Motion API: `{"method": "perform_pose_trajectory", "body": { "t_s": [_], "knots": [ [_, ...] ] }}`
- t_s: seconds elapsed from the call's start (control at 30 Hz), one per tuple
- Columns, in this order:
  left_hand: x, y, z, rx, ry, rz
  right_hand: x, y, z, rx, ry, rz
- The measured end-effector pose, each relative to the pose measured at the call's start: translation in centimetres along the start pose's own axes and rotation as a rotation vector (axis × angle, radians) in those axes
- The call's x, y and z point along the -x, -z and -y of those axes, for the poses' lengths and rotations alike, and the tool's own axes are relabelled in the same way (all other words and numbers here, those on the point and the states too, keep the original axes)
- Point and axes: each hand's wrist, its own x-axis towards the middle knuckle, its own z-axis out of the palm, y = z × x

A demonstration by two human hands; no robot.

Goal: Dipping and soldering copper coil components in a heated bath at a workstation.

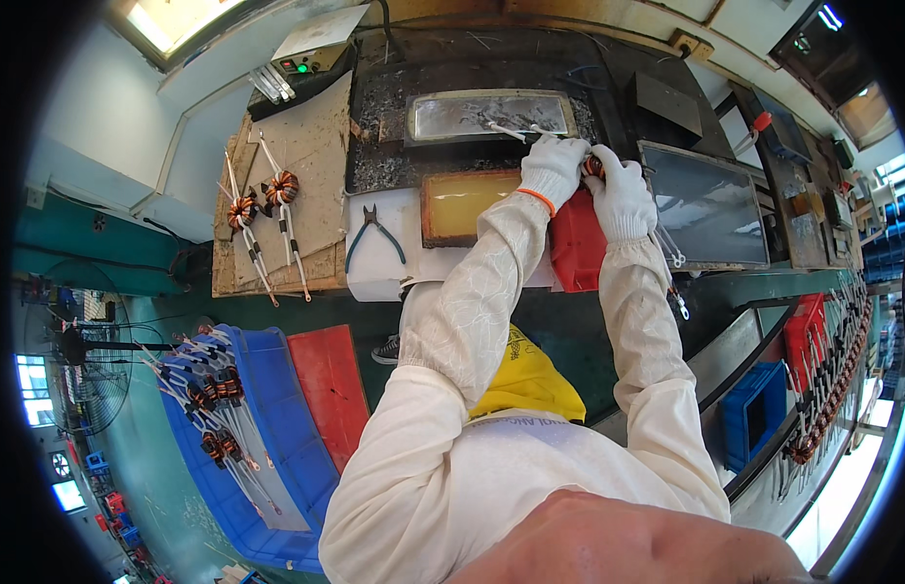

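Observation:
Both hands wear white gloves and are close together at the right front corner of a tray of silvery, molten-looking metal [452,117]. My left hand [553,167] is closed around the white-sleeved leads of a ring-shaped wire coil, their ends reaching over the tray. My right hand [623,198] grips the coil [593,166] itself, which shows only partly between the gloves. More leads with terminal ends [677,259] hang below my right hand. In front of the metal tray sits a shallow pan of yellow liquid [462,206]. A red container [578,243] lies under my forearms.
Cutters with teal handles [374,238] lie on white paper. Two finished-looking coils [282,188] rest on a board at left, beside a control box [311,60]. A blue bin [277,448] holds several coils. A grey-topped tray [710,209] stands right; more coils line a right-hand rack [827,389].

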Motion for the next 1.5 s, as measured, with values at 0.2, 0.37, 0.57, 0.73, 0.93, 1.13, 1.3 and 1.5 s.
{"method": "perform_pose_trajectory", "body": {
  "t_s": [0.2,0.37,0.57,0.73,0.93,1.13,1.3,1.5],
  "knots": [
    [0.0,0.5,-0.2,0.003,0.015,0.033,0.0,0.6,0.2,-0.048,-0.047,0.079],
    [0.1,0.6,-0.3,0.004,0.023,0.037,0.0,0.5,0.2,-0.050,-0.045,0.073],
    [0.2,0.4,-0.2,-0.002,0.004,0.014,0.0,0.0,0.0,-0.003,0.011,-0.020],
    [0.2,0.3,-0.1,0.017,0.007,0.012,0.0,0.3,0.0,-0.047,-0.048,0.078],
    [0.1,-0.3,0.2,0.009,-0.022,-0.042,0.0,-0.1,0.0,0.004,0.017,-0.016],
    [0.1,-0.4,0.2,0.008,-0.022,-0.042,-0.1,0.5,0.2,-0.050,-0.050,0.079],
    [0.0,0.0,0.0,0.004,0.001,-0.006,-0.1,0.7,0.4,-0.036,-0.055,0.079],
    [0.2,0.0,0.0,0.010,0.005,-0.007,0.0,0.0,0.0,-0.006,-0.002,0.009]
  ]
}}
